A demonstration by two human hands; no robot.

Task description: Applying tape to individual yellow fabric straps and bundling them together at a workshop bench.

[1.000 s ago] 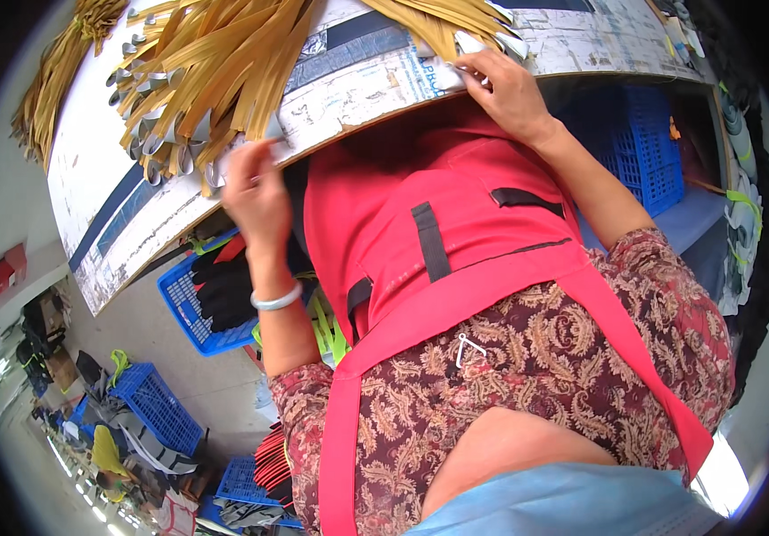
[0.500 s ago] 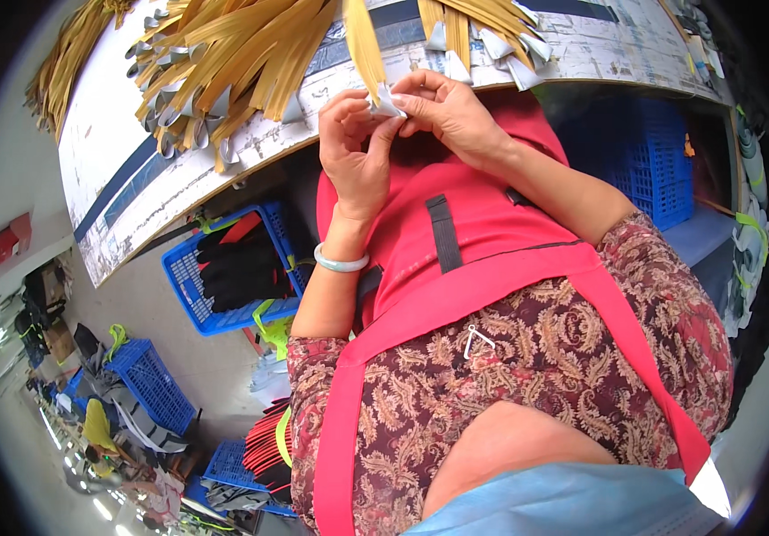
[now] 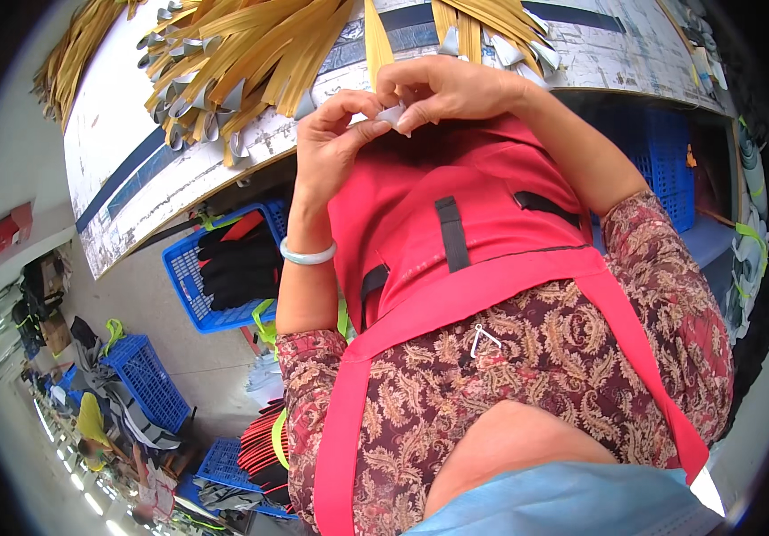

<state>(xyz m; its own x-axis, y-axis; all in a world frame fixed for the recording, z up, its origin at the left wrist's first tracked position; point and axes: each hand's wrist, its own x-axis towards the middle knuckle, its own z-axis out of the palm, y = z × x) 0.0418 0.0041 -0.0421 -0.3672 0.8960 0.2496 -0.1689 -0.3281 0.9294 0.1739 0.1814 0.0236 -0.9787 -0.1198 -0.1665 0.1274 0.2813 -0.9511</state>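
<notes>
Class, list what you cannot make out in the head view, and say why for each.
In the head view:
Pale tip: partly covered by the left hand and right hand.
Yellow strip: far end cut off by the top edge.
Blue crate at right: partly hidden behind the right forearm.
Distant person in yellow: too small to tell what their hands do.

No text, labels, numbers or signs can be read. Dark marks are seen on the white table (image 3: 270, 136), near edge included; no letters can be made out.
</notes>
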